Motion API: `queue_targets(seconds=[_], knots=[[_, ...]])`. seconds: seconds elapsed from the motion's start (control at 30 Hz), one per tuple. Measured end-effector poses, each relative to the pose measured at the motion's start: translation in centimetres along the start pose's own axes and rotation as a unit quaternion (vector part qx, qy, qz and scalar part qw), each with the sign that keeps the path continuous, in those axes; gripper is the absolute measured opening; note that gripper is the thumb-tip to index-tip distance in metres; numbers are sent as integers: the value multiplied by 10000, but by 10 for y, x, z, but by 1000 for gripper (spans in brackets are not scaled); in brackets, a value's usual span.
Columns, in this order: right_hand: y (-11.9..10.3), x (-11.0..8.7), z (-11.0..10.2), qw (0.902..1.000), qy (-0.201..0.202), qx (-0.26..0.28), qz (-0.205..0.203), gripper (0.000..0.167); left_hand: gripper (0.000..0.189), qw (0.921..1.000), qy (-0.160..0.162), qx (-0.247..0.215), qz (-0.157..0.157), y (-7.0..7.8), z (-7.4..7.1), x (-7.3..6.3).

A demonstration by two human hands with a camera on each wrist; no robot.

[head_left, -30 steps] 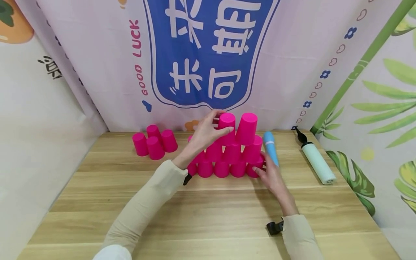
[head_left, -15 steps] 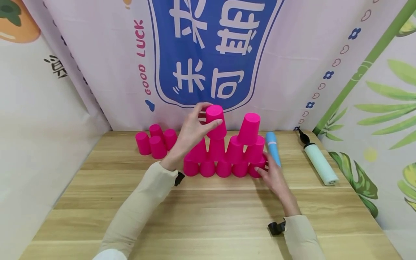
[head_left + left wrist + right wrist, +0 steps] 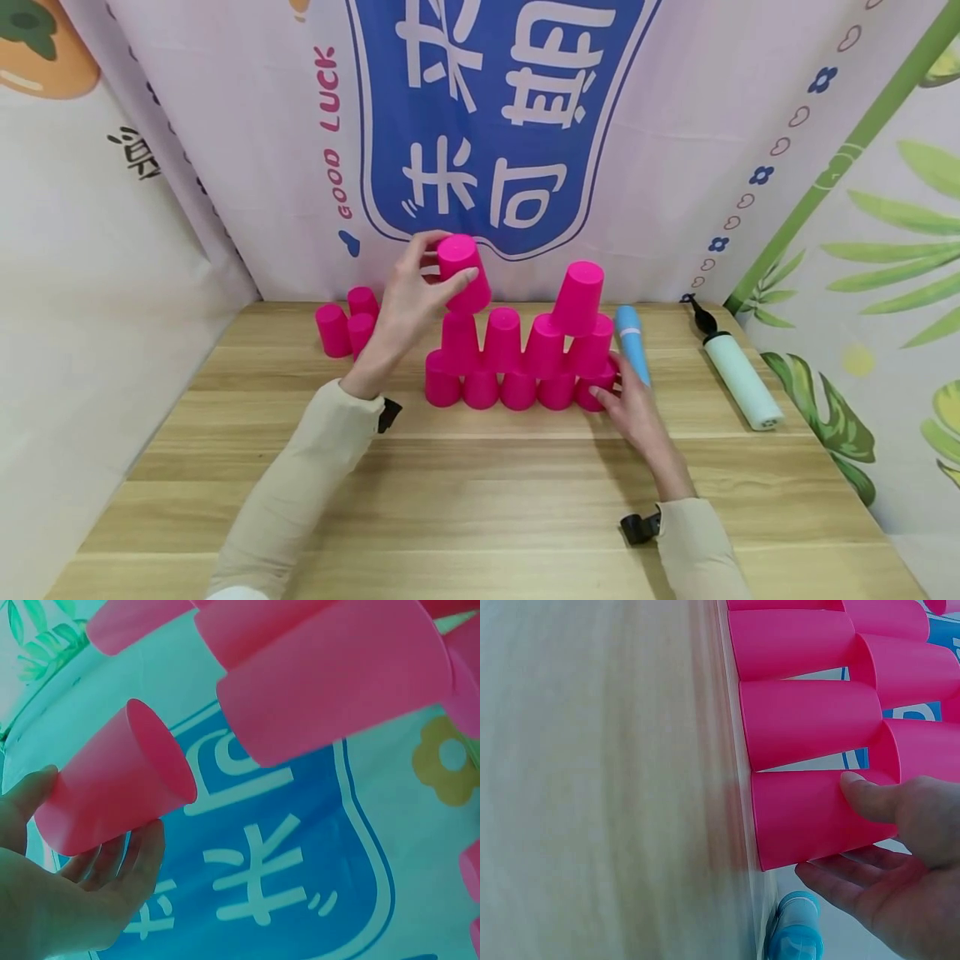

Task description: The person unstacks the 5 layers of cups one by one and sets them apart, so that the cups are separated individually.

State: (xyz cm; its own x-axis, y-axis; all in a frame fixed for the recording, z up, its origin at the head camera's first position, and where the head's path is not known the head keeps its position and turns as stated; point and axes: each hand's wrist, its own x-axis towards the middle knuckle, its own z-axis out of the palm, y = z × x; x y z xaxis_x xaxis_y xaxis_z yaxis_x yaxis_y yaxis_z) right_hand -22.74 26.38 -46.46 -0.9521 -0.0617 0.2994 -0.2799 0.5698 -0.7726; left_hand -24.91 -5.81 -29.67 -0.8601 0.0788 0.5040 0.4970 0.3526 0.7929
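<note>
While the tabletop (image 3: 465, 508) stretches between us and the bottom row (image 3: 518, 392), our left hand (image 3: 408, 307) pinches a pink cup (image 3: 465, 277) just above the second row (image 3: 502, 342)'s left end, with a gap beneath. We hold it mouth down, long axis slightly tilted, smooth and tapered; our right hand (image 3: 633, 410) grips the right-end cup (image 3: 585, 398) below.

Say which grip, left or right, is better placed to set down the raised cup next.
Probably the left grip: it holds the raised cup, which in the head view appears above the second row, near its left end. The right grip holds the bottom row's rightmost cup.
</note>
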Motion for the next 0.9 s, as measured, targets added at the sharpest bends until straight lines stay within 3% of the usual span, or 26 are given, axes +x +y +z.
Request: queue_targets(seconds=[0.4, 0.9], knots=[[-2, 0, -1, 10000, -75, -6, 14, 64, 63, 9984, 547, 97, -70, -15, -30, 1], [-3, -1, -1, 9997, -177, 28, 142, 65, 62, 9911, 978, 525, -740, -55, -66, -13]])
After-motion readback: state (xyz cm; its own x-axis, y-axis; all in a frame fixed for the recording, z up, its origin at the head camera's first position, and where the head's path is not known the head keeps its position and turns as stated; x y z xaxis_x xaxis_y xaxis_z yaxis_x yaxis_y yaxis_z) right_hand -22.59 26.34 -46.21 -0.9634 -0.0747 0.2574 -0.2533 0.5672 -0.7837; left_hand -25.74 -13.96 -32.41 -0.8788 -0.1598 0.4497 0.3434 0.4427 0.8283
